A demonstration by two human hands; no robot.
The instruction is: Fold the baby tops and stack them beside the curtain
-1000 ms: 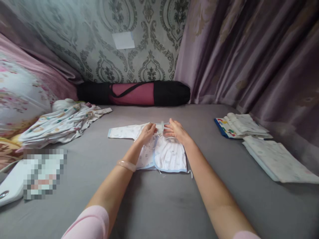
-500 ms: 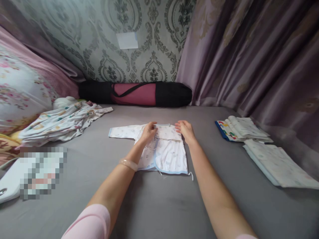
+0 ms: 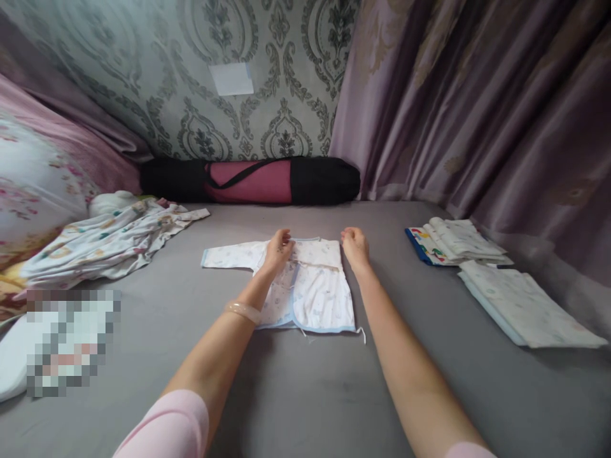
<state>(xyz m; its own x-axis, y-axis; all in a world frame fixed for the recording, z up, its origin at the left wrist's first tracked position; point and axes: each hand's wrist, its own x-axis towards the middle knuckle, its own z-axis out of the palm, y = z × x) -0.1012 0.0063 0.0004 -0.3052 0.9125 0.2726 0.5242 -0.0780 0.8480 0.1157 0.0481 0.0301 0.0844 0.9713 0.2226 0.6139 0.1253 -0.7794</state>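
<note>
A small white printed shirt [image 3: 321, 299] with light blue edging lies on the grey sheet [image 3: 305, 394]. Its left sleeve is stretched out to the left, while the right sleeve is folded across the upper chest. My left hand [image 3: 278, 249] is over the shirt's upper middle near the collar, with fingers curled and slightly apart and nothing visible in them. Just off the right shoulder edge is my right hand [image 3: 354, 247], its fingers drawn together; whether they hold anything is hidden. A thin tie sticks out at the bottom right corner.
Folded cloths [image 3: 529, 305] and a second folded stack [image 3: 465, 242] lie at the right. A crumpled printed garment [image 3: 114, 238] is at the left. Along the patterned wall rests a long black and maroon bag [image 3: 252, 181]. A white item [image 3: 19, 343] sits at the left edge.
My right hand's fingers have closed together and it now sits just off the shirt's right shoulder edge. My left hand stays over the collar area. The whole view has shifted slightly.
</note>
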